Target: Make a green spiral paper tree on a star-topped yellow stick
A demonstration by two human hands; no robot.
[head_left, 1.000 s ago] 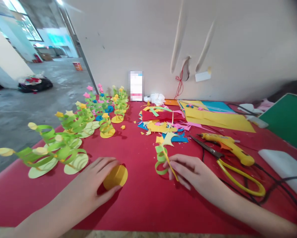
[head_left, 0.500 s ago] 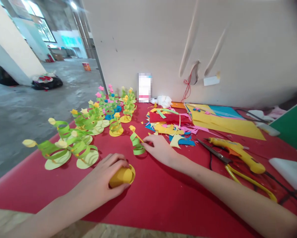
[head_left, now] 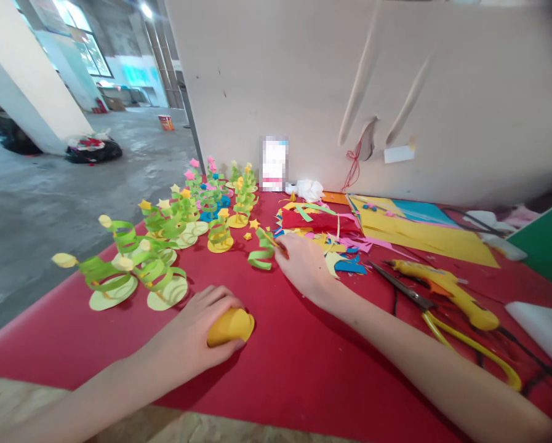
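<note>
My left hand (head_left: pixel 200 321) curls its fingers around a rolled yellow paper piece (head_left: pixel 229 326) resting on the red table near the front. Farther off, my right hand (head_left: pixel 303 261) pinches a thin yellow stick with a curled green paper strip (head_left: pixel 261 255) hanging from it. The strip is slightly tilted, and part of the stick is hidden by the fingers. Just beyond it lie a yellow paper star (head_left: pixel 254 224) and a smaller yellow star (head_left: pixel 247 236). Left of it stands a finished-looking green paper spiral on a yellow round base (head_left: pixel 220 245).
Several green spiral paper plants (head_left: pixel 167 292) stand in rows at the left. Paper scraps (head_left: pixel 344 264) lie beyond my right hand. Scissors (head_left: pixel 414 295) and a yellow glue gun (head_left: pixel 455 292) with a cord lie at the right. Yellow sheets (head_left: pixel 423 237) lie near the back wall.
My right hand has moved slightly away from me, lifting and tilting the green strip and stick. The left hand stays around the yellow paper roll. The view has shifted a little.
</note>
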